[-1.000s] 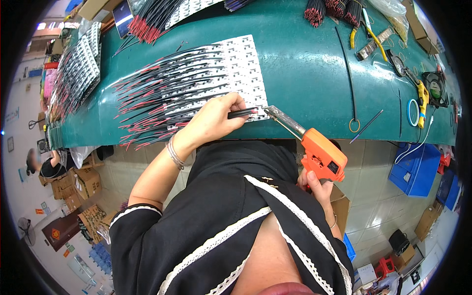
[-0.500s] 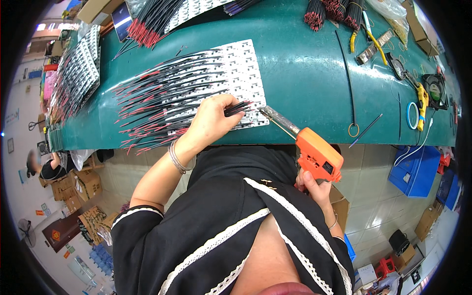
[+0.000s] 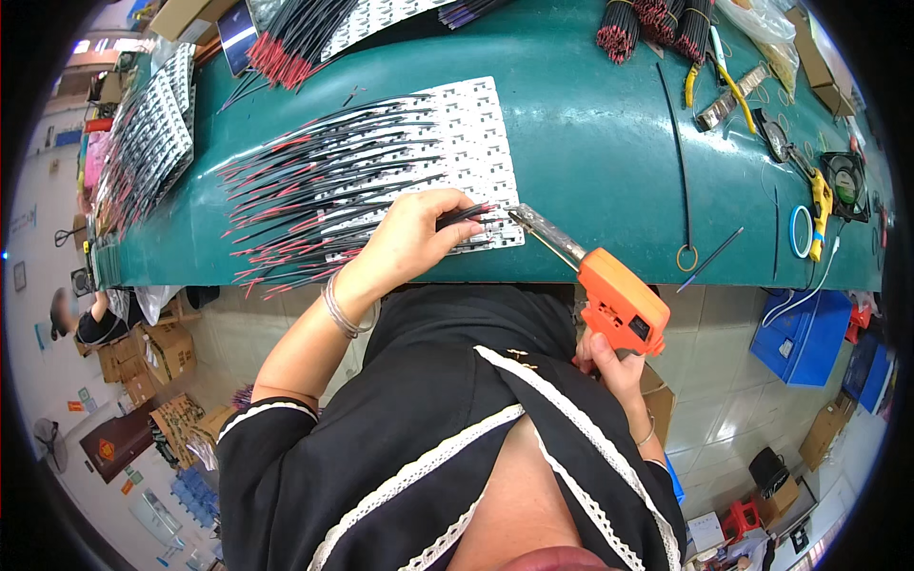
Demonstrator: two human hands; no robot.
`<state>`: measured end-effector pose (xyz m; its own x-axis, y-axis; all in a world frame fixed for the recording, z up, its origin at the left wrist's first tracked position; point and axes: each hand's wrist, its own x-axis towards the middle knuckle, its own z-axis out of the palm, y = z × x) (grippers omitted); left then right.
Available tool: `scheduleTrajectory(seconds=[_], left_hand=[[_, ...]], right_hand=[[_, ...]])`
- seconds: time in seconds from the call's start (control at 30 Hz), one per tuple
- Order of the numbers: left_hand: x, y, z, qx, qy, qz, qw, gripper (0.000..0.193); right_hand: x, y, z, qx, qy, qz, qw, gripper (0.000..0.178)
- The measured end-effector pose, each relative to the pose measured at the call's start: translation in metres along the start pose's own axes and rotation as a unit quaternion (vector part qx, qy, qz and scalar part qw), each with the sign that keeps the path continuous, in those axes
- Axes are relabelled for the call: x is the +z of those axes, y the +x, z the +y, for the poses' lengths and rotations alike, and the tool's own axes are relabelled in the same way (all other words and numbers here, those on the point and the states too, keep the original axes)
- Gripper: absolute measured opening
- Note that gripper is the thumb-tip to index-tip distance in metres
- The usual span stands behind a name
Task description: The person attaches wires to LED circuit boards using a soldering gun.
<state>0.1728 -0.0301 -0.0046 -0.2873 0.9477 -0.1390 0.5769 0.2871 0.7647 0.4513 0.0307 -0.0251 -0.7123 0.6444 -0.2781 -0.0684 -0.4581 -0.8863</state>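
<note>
The white panel of circuit strips lies flat on the green counter, near its front edge, with black and red lead wires fanning out from it toward the left. At the panel's lower right corner, the metal tip of an orange soldering gun touches or sits just beside the strip; exact contact cannot be told. The gun's body hangs off the front edge of the counter.

The left hand rests on the panel's lower edge, its grip pinching a black wire with a red end between thumb and fingers, the wire end pointing at the gun tip. A bangle sits on that wrist. The right hand is below the counter edge, its grip wrapped around the gun's handle.

Farther out: bundles of black and red wires at the counter's rear, yellow-handled pliers to the right, a small black fan at the far right. A blue crate stands on the floor below.
</note>
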Motion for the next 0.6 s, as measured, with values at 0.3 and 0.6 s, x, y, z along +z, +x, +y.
scheduleTrajectory(seconds=[0.3,0.6], left_hand=[[-0.002,0.001,0.007,-0.062,0.007,-0.016,0.998,0.015],[0.005,0.003,0.004,-0.076,0.043,-0.006,0.996,0.017]], right_hand=[[-0.002,-0.002,-0.004,-0.005,-0.012,-0.008,1.000,0.023],[-0.002,-0.003,0.001,0.034,-0.012,0.007,0.999,0.028]])
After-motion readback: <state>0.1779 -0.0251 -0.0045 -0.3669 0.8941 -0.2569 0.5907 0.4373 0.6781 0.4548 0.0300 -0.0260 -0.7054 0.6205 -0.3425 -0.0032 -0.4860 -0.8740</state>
